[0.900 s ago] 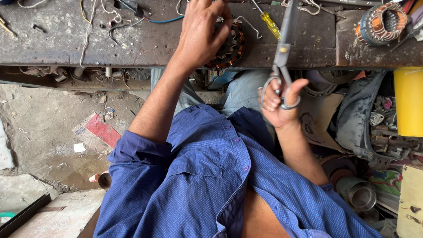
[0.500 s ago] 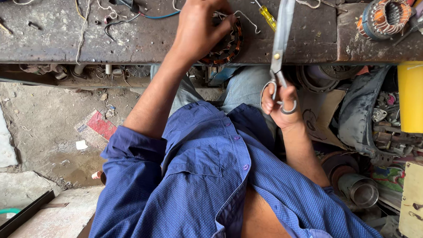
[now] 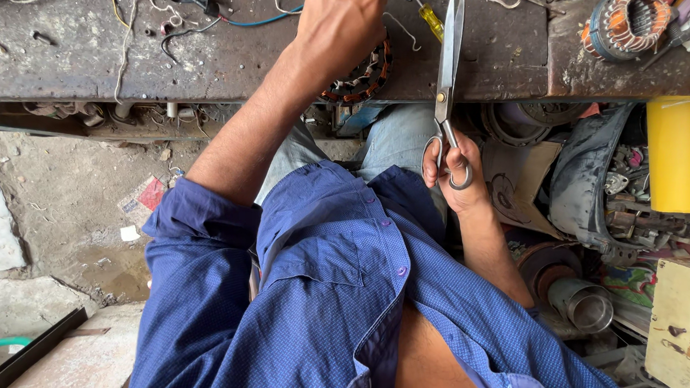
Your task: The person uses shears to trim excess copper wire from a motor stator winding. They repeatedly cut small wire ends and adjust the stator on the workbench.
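Note:
My left hand (image 3: 340, 21) rests on top of a round motor stator (image 3: 362, 75) with copper windings at the front edge of the dark workbench (image 3: 220, 59), its fingers curled over the part. Long steel scissors (image 3: 448, 62) stand in my right hand (image 3: 454, 176), fingers through the loops, blades closed and pointing up over the bench. A screwdriver with a yellow handle (image 3: 430, 20) lies just left of the blades.
A second wound stator (image 3: 627, 22) sits at the bench's right end beside loose tools. Wires litter the bench's left part. Below right are a yellow cylinder (image 3: 685, 152), metal housings (image 3: 587, 303) and scrap. A dirt floor (image 3: 62, 209) lies to the left.
The view has shifted slightly; my right hand has lifted the scissors a little toward the bench. My left hand stays on the stator.

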